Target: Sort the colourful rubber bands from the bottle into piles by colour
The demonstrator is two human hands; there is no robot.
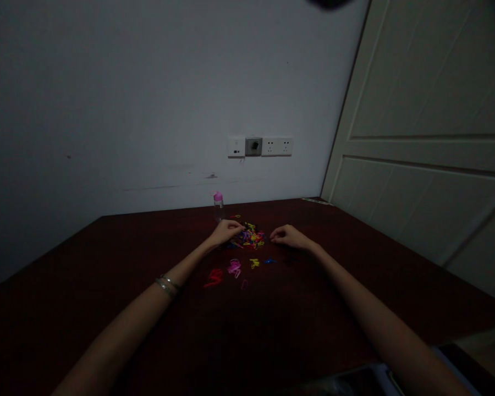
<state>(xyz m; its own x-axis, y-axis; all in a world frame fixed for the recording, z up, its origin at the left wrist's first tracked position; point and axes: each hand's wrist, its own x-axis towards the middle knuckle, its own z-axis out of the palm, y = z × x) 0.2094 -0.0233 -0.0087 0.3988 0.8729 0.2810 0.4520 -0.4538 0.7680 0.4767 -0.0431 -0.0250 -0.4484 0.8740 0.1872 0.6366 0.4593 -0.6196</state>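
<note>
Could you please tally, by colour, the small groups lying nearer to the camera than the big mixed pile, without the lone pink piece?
Red group: 1
Pink group: 1
Yellow group: 1
Blue group: 1
Total: 4

From here a dark reddish table [247,335] bears a multicoloured heap of small pieces [253,237], a pink-topped bottle [218,207] behind it, and in front a red cluster [215,276], pink cluster [234,267], yellow cluster [254,263] and blue cluster [269,261].

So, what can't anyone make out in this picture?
Head view throughout:
- Right hand: whether it holds anything; too small, dim.
- Colourful pile: single pieces; too small, left hand covers part.
- Dark shape: cut by top edge.
- Bottom-edge item: cut off there.
</note>
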